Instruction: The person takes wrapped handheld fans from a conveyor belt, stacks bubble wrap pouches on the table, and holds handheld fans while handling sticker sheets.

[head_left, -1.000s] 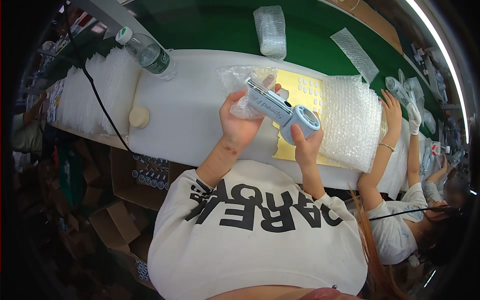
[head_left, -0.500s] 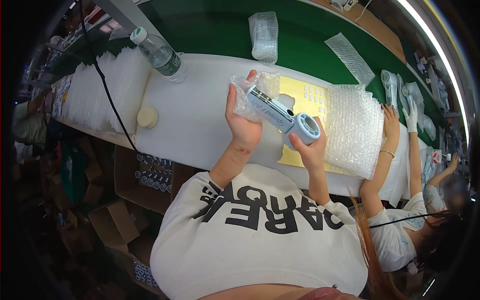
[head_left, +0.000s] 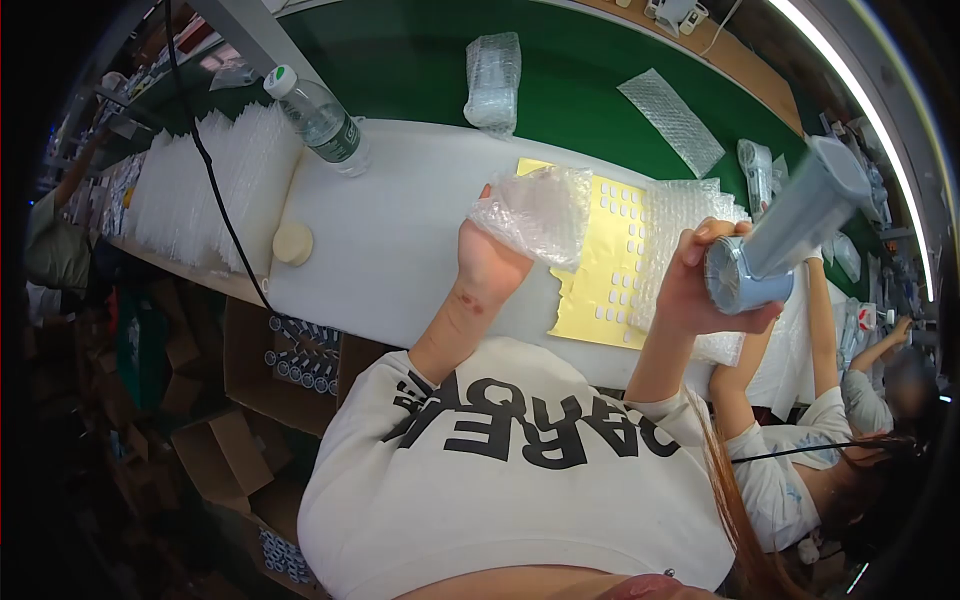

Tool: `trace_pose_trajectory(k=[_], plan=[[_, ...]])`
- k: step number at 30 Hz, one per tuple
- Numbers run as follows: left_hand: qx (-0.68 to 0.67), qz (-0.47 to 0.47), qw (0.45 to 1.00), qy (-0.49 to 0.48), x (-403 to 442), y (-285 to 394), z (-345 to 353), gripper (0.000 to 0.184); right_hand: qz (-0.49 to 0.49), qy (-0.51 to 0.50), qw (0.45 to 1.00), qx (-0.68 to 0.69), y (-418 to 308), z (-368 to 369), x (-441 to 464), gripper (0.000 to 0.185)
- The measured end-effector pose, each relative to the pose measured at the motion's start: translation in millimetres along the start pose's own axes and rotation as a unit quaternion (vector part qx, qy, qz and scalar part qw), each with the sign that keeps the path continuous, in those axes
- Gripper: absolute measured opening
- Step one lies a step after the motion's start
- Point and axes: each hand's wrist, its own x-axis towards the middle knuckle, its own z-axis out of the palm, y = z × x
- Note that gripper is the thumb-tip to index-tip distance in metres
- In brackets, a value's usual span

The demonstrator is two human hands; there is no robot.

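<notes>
My right hand [head_left: 690,285] is wrapped round the round head of a light blue handheld fan [head_left: 755,270], whose handle tilts up and to the right. In my left hand [head_left: 492,260] lies a clear bubble-wrap bag [head_left: 545,215], which covers most of the fingers. The bag hangs over a yellow sheet of small white stickers [head_left: 600,300]. Right of that sheet is a stack of bubble-wrap bags [head_left: 665,215], partly hidden behind my right hand and the fan.
A water bottle [head_left: 325,125] and a round cream-coloured object [head_left: 293,244] stand left. Upright white sheets [head_left: 215,190] line the far left. A wrapped item [head_left: 492,85] lies on the green surface. A co-worker's arm [head_left: 822,320] is at right. Boxes of fans [head_left: 270,375] stand below left.
The fan has come away from the bag at my left hand. My right hand has carried it right and turned its handle upward. The bubble-wrap bag remains at my left hand.
</notes>
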Motion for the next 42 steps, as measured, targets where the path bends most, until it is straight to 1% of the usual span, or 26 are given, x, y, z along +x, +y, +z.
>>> trace_pose_trajectory(k=[1, 3, 6, 9, 11, 13, 15, 16, 17, 18, 19, 20, 21, 22, 24, 26, 27, 28, 31, 32, 34, 37, 38, 40, 41, 42], plan=[[0.076, 0.029, 0.995, -0.051, -5.5, 2.8, 5.8, 0.037, 0.035, 0.126, 0.987, -0.097, 15.7, -8.8, -25.0, 0.07], [0.151, 0.063, 0.98, -0.114, -7.2, 5.6, 11.1, 0.035, 0.122, 0.116, 0.909, -0.381, 38.7, -6.8, -64.8, 0.056], [-0.147, -0.069, 0.987, 0.022, -8.4, 4.6, 3.1, 0.033, 0.205, 0.079, 0.868, -0.445, 51.4, 1.0, -70.4, 0.05], [-0.242, -0.12, 0.96, 0.069, -10.8, 0.4, -7.0, 0.033, 0.167, 0.143, 0.901, -0.374, 35.3, 9.8, -45.4, 0.06], [-0.243, -0.106, 0.964, 0.027, 2.6, 4.9, -11.8, 0.033, 0.078, 0.186, 0.959, -0.199, 23.6, 13.6, -21.9, 0.067], [-0.25, -0.091, 0.964, 0.004, 7.5, 7.4, -7.9, 0.033, -0.032, 0.136, 0.988, -0.068, 1.0, 35.7, 7.1, 0.067], [-0.212, -0.063, 0.974, -0.044, 4.5, 13.6, 12.0, 0.033, -0.072, 0.085, 0.994, -0.023, 0.8, 38.5, 1.2, 0.065], [-0.19, -0.05, 0.978, -0.065, 0.8, 17.7, 20.0, 0.033, 0.004, 0.06, 0.982, -0.181, 15.7, 30.2, -24.7, 0.061], [-0.169, -0.037, 0.981, -0.089, 0.6, 21.2, 23.4, 0.033, 0.077, 0.03, 0.939, -0.334, 34.1, 19.2, -51.6, 0.056], [-0.171, -0.029, 0.981, -0.092, 3.3, 24.0, 20.6, 0.033, 0.143, -0.008, 0.866, -0.478, 50.6, 8.1, -70.0, 0.052], [-0.177, -0.023, 0.982, -0.069, 1.8, 26.9, 11.9, 0.033, 0.206, -0.04, 0.766, -0.608, 58.9, 5.3, -80.2, 0.048], [-0.182, -0.021, 0.982, -0.047, 0.3, 29.1, 2.0, 0.034, 0.246, 0.019, 0.79, -0.561, 58.7, 10.2, -77.9, 0.046], [-0.184, -0.01, 0.982, -0.036, 8.6, 33.6, -4.4, 0.034, 0.235, 0.013, 0.794, -0.561, 60.3, 9.8, -58.0, 0.046], [-0.187, -0.003, 0.982, -0.016, 11.3, 34.4, -9.5, 0.034, 0.166, 0.093, 0.855, -0.483, 57.8, 9.9, -36.2, 0.051], [-0.173, -0.02, 0.985, 0.011, -6.2, 26.4, -21.6, 0.034, 0.053, 0.27, 0.912, -0.306, 33.8, 21.0, -20.9, 0.062], [-0.147, -0.031, 0.989, -0.005, 8.9, 27.8, -21.9, 0.034, -0.061, 0.196, 0.931, -0.302, 3.2, 36.8, 14.4, 0.07], [-0.138, -0.038, 0.99, -0.009, 11.7, 27.2, -20.4, 0.035, -0.121, 0.179, 0.918, -0.334, -5.1, 41.4, 20.7, 0.071], [-0.141, -0.034, 0.989, -0.011, 15.8, 25.8, -17.0, 0.035, -0.127, 0.141, 0.939, -0.288, 0.7, 38.7, 14.8, 0.07], [-0.139, -0.085, 0.984, 0.071, 19.2, 30.3, 20.9, 0.036, 0.111, 0.026, 0.867, -0.486, 42.5, 13.6, -61.1, 0.058], [-0.137, -0.102, 0.981, 0.097, 20.5, 31.5, 24.8, 0.037, 0.256, -0.042, 0.739, -0.622, 47.8, 20.5, -77.4, 0.057], [-0.163, -0.111, 0.978, 0.062, 30.4, 31.2, 9.5, 0.038, 0.247, 0.021, 0.797, -0.55, 42.7, 16.8, -71.9, 0.057], [-0.244, -0.155, 0.957, 0.001, 20.1, 19.9, -30.0, 0.039, 0.055, 0.007, 0.813, -0.58, 8.0, 18.7, -46.7, 0.063], [-0.242, -0.155, 0.958, 0.003, 19.7, 19.0, -33.2, 0.039, -0.032, 0.05, 0.855, -0.515, 5.0, 22.0, -36.6, 0.066], [-0.218, -0.126, 0.966, -0.056, 26.3, 15.6, -31.6, 0.039, -0.127, 0.083, 0.885, -0.44, 0.6, 29.8, -20.4, 0.07], [-0.207, -0.112, 0.968, -0.083, 27.3, 13.0, -30.4, 0.039, -0.103, 0.065, 0.923, -0.365, -2.9, 33.9, -17.6, 0.069], [-0.196, -0.097, 0.97, -0.109, 26.9, 12.4, -28.4, 0.039, -0.075, 0.02, 0.897, -0.435, 3.1, 25.8, -29.1, 0.068]])
